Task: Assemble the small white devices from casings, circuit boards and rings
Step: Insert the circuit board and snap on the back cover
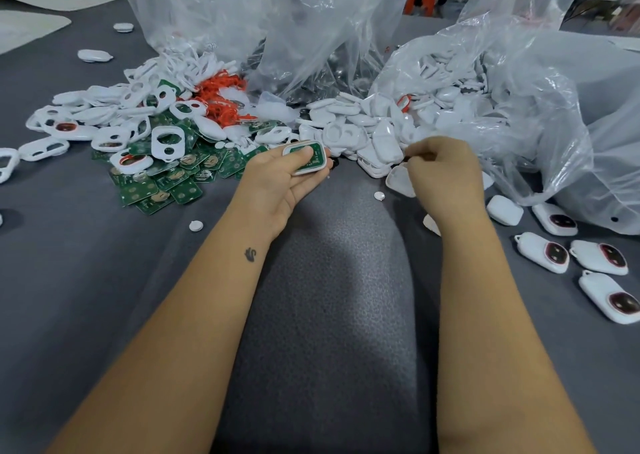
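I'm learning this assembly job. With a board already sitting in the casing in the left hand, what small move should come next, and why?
Probably bring the right hand back to the left hand with the small dark piece it seems to pinch. The open casing shows its green circuit board uncovered, so it looks unfinished, unlike the closed devices at right.

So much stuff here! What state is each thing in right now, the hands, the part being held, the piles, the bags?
left hand: shut on an open casing
casing: open, green board seated inside, no cover on
right hand: fingers pinched at the casing pile; what they hold is hidden
circuit boards: loose heap on the table
finished devices: closed, lying apart at right
plastic bags: open, spilling white parts
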`<state>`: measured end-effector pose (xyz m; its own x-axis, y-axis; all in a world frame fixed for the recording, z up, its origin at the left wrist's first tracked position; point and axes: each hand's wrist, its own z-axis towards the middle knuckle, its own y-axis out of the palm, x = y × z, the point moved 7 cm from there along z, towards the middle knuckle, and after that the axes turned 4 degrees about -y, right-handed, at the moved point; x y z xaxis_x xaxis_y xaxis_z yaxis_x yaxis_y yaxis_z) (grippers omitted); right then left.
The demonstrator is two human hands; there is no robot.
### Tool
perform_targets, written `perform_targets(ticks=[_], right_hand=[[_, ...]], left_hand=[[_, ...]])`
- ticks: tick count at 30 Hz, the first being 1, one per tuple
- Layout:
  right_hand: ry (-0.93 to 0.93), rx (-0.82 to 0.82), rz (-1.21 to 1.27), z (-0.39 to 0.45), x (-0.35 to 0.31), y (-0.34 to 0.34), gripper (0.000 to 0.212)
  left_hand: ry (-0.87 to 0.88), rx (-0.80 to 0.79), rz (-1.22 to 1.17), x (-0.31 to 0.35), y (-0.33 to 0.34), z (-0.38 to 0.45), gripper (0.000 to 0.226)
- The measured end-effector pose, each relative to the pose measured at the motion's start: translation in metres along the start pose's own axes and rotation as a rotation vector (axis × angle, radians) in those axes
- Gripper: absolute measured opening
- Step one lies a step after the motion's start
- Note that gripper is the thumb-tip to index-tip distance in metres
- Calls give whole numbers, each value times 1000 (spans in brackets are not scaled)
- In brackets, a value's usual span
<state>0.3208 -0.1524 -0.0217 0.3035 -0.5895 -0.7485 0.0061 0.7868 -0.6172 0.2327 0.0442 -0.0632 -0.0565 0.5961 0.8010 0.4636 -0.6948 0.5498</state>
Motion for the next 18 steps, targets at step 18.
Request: perform_targets(ticks=[18], right_hand=[[167,-158,917,-8,-6,27,37]], left_hand=[[2,-4,51,-1,0,2,10]])
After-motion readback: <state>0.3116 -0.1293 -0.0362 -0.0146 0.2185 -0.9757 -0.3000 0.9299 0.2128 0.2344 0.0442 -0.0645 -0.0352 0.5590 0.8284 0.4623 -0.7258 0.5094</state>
